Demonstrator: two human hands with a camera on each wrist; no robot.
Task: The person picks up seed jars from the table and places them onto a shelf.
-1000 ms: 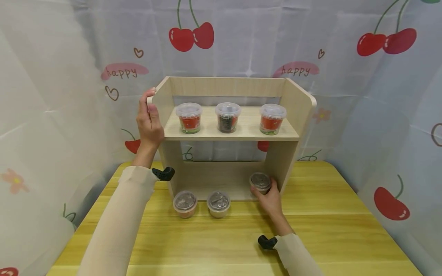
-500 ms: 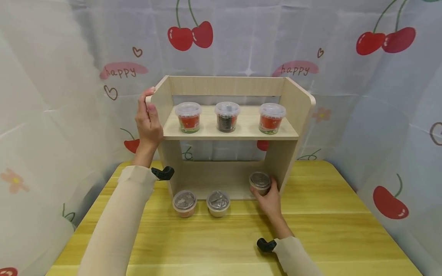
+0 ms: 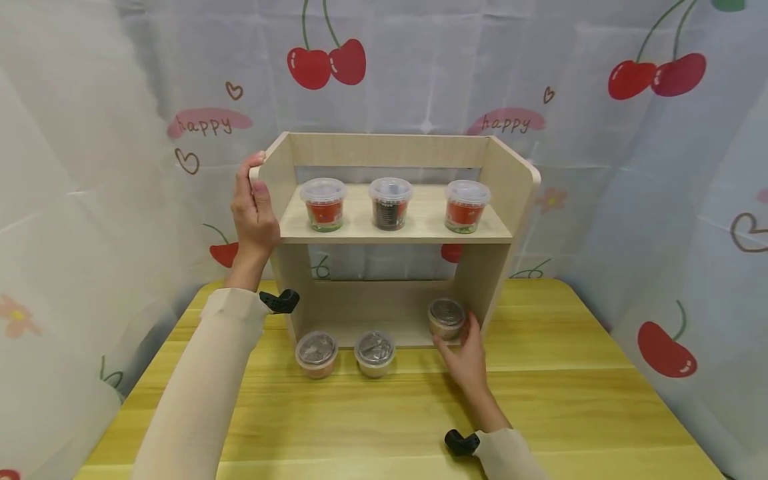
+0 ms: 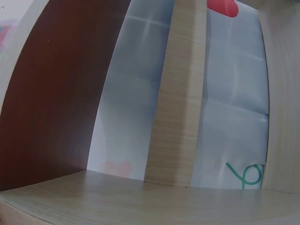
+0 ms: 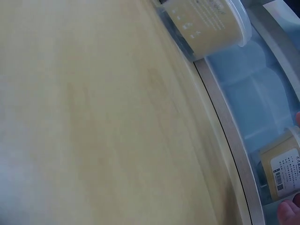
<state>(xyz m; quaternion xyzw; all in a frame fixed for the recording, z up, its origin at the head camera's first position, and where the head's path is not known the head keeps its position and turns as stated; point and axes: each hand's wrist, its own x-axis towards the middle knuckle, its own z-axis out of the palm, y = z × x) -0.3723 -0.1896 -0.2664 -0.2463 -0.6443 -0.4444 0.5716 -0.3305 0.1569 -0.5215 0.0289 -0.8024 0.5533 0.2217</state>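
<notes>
My left hand [image 3: 255, 213] grips the upper left side panel of a pale wooden two-tier shelf [image 3: 396, 240], fingers over its front edge. My right hand [image 3: 469, 360] is at a small round lidded plastic tub [image 3: 446, 320], which stands on the lower board near the right panel. Thumb and fingers are spread on either side of the tub, loosened from it; in the right wrist view the beige tub [image 5: 281, 166] shows its barcode label, with the thumb [image 5: 288, 213] just below. Two similar tubs, a left one [image 3: 316, 355] and a middle one [image 3: 375, 353], stand before the shelf.
Three clear-lidded tubs with red labels line the upper board: left [image 3: 325, 207], middle [image 3: 390, 205] and right [image 3: 466, 208]. The shelf stands on a yellow wood-grain table [image 3: 360, 427]. A cherry-print cloth [image 3: 414, 73] hangs behind and at both sides.
My right hand has eased its fingers off the tub and drawn back slightly toward me. The tub stays in place on the lower board. The head view has shifted slightly.
</notes>
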